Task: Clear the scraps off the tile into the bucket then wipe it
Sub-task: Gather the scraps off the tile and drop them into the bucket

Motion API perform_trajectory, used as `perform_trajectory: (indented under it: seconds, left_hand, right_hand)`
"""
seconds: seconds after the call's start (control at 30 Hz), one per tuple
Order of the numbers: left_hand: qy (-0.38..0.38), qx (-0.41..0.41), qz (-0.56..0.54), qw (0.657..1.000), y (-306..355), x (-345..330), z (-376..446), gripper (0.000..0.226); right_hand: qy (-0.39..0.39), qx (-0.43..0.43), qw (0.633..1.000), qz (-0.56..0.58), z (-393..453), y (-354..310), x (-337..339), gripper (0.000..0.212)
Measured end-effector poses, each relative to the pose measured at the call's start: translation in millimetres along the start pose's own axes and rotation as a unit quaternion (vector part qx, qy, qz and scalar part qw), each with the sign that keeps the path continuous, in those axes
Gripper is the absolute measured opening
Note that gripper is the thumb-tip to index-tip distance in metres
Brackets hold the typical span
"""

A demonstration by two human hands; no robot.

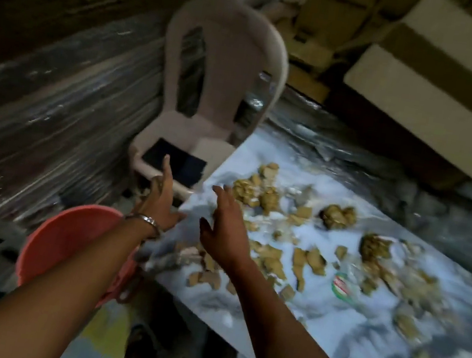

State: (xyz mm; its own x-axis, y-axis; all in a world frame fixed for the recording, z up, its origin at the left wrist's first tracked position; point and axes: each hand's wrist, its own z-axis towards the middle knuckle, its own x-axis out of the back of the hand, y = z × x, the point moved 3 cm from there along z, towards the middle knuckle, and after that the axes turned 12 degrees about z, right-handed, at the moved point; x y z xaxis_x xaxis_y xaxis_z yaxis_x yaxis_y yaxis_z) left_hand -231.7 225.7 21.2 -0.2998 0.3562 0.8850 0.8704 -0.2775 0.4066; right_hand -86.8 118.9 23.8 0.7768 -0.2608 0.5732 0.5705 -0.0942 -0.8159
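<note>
From the head camera we look down on a pale marbled tile point(314, 321) that runs from the middle of the frame to the lower right. We take this tile as our landmark. Tan and brown scraps point(272, 255) lie scattered over most of its top, with bigger crumpled lumps toward its far side and flat torn bits near its left edge. A small round red, white and green label point(342, 285) lies among the scraps near the middle of the tile.

An orange bucket point(64, 241) stands just off the tile's left edge, lower than the tile top, partly hidden under our left forearm.

Our left hand point(160, 201) hangs over the tile's left corner, fingers spread, forefinger pointing away from us, holding nothing. A metal bangle point(144, 221) circles that wrist. Our right hand point(226, 233) hovers over the tile's left part, palm down and fingers loosely spread, empty; we cannot tell whether it touches the scraps beneath.

Beyond the tile's far left corner stands a pale plastic chair point(222, 83) with a dark flat thing point(175, 163) on its seat. Cardboard boxes point(433, 95) are stacked behind the tile's far side.
</note>
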Motion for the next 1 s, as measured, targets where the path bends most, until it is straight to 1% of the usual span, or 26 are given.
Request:
perform_trajectory:
  seconds: [0.03, 0.07, 0.13, 0.2, 0.27, 0.3, 0.43, 0.5, 0.57, 0.67, 0.73, 0.77, 0.83, 0.87, 0.93, 1.0]
  left_hand:
    - [-0.005, -0.021, 0.002, 1.000, 14.0, -11.2, -0.6, 0.139]
    - [-0.005, -0.038, -0.005, 0.999, 28.2, -19.2, -0.6, 0.141]
    - [0.010, -0.079, -0.013, 0.997, 72.1, -39.0, -4.3, 0.147]
    - [-0.007, -0.097, 0.013, 0.995, 116.0, -60.1, -11.0, 0.143]
    - [-0.016, -0.086, 0.046, 0.995, 152.6, -81.4, -13.4, 0.135]
    - [-0.021, -0.092, 0.048, 0.994, 173.9, -90.5, -18.7, 0.135]
    - [-0.064, -0.154, 0.040, 0.985, 238.5, -141.6, -23.7, 0.143]
    - [-0.082, -0.174, 0.050, 0.980, 265.8, -163.8, -25.8, 0.144]
    - [-0.091, -0.174, 0.055, 0.979, 292.6, -179.6, -29.4, 0.144]
    - [-0.110, -0.164, 0.075, 0.977, 325.9, -197.9, -31.1, 0.142]
    - [-0.101, -0.179, 0.101, 0.973, 341.9, -204.2, -30.2, 0.146]
    - [-0.103, -0.191, 0.114, 0.969, 347.9, -207.1, -27.8, 0.151]
    - [-0.102, -0.210, 0.150, 0.961, 359.4, -210.4, -21.1, 0.160]
    - [-0.102, -0.209, 0.168, 0.958, 365.6, -211.1, -17.1, 0.161]
    - [-0.116, -0.211, 0.198, 0.950, 380.6, -211.8, -9.1, 0.163]
    - [-0.126, -0.219, 0.209, 0.945, 396.6, -211.4, 0.8, 0.165]
  right_hand:
    - [0.020, -0.006, 1.000, 0.001, -10.1, 12.2, 20.9, 0.073]
    - [0.028, -0.030, 0.999, 0.007, -19.1, 24.8, 40.4, 0.072]
    - [0.073, -0.092, 0.993, -0.004, -49.6, 60.7, 86.1, 0.074]
    - [0.100, -0.155, 0.983, 0.000, -84.1, 92.6, 128.4, 0.079]
    - [0.123, -0.188, 0.974, -0.006, -118.8, 123.6, 162.8, 0.086]
    - [0.146, -0.201, 0.969, -0.011, -136.6, 140.6, 181.0, 0.088]
    - [0.225, -0.278, 0.934, -0.004, -202.2, 201.8, 253.6, 0.090]
    - [0.254, -0.305, 0.918, -0.002, -229.2, 226.1, 285.8, 0.090]
    - [0.281, -0.331, 0.901, -0.001, -254.8, 251.7, 312.8, 0.093]
    - [0.331, -0.367, 0.869, 0.009, -292.5, 281.0, 342.5, 0.095]
    - [0.352, -0.402, 0.845, 0.012, -312.7, 295.3, 356.5, 0.099]
    - [0.354, -0.432, 0.830, 0.014, -322.1, 303.7, 361.1, 0.103]
    - [0.345, -0.485, 0.803, 0.030, -334.4, 320.0, 366.4, 0.117]
    - [0.338, -0.496, 0.798, 0.045, -337.4, 327.6, 368.4, 0.125]
    - [0.329, -0.500, 0.797, 0.079, -338.0, 338.4, 370.5, 0.134]
    - [0.335, -0.478, 0.802, 0.122, -331.2, 346.5, 375.5, 0.145]
